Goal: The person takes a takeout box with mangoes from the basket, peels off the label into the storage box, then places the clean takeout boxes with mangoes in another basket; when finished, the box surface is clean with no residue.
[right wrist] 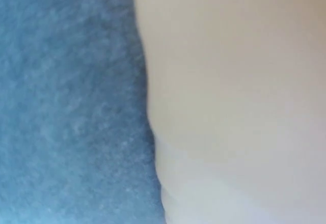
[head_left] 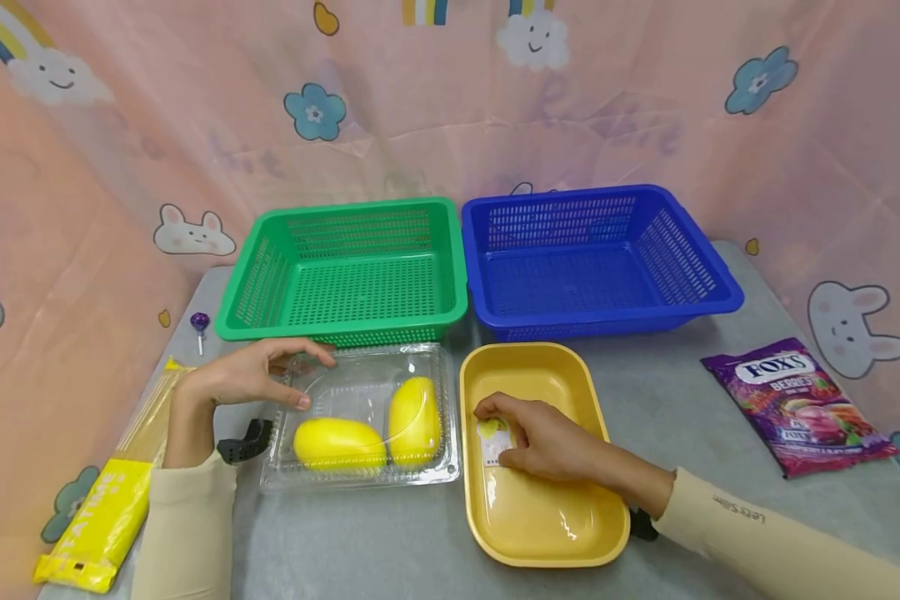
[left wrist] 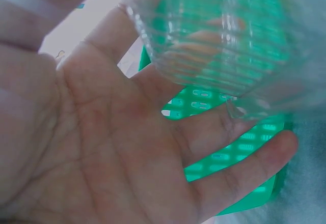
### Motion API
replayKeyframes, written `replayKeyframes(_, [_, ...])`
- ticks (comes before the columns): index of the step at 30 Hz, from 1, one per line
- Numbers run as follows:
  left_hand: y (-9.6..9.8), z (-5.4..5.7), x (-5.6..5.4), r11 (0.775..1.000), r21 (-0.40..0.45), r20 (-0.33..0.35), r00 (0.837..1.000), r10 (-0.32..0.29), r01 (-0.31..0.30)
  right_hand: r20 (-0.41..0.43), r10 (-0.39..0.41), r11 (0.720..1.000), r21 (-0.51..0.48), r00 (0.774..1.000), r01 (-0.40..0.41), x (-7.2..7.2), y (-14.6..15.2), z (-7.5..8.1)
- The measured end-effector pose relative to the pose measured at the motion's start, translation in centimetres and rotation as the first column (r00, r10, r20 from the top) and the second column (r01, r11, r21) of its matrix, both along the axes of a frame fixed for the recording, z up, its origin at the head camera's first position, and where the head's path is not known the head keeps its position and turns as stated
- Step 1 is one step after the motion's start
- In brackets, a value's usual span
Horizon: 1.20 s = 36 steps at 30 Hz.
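In the head view my right hand is down inside the yellow tray. Its curled fingers and thumb hold a small white packet with a yellow picture on it. My left hand is at the upper left corner of a clear plastic clamshell box, fingers spread. Two yellow mangoes, one lying sideways and one upright, are inside the box. The left wrist view has the left palm and loosely straight fingers beside the box's ridged plastic edge. Only sleeve and table fill the right wrist view.
A green basket and a blue basket stand side by side at the back. On the left lie a yellow packet and a purple lollipop. A purple Fox's candy bag lies at the right.
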<state>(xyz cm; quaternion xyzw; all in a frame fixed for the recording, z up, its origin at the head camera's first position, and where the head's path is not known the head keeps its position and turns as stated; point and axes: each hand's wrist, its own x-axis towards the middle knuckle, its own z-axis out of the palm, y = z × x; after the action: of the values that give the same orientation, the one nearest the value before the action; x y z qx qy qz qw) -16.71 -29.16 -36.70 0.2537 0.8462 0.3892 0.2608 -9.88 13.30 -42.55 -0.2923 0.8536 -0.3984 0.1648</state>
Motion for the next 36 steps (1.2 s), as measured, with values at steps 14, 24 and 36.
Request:
replayKeyframes(14, [-1.8,-0.1,0.4,0.998,0.057,-0.004,1.000,0.009,-0.009,-0.430,-0.180,0.975,-0.196,0.885,0.103,-2.5,5.9,2.6])
replayKeyframes(24, [-2.2,-0.5,0.1,0.995,0.085,0.051,0.998,0.037,-0.041,-0.646,-0.669,0.727,-0.469,0.366,0.501,-7.3,14.9,0.2])
replayKeyframes(36, [-2.1,-2.1,-0.8,0.981,0.194,0.056,0.998,-0.004,-0.007,-0.397,-0.807,0.582,-0.413,0.437,0.700,-8.0,18.1,-1.0])
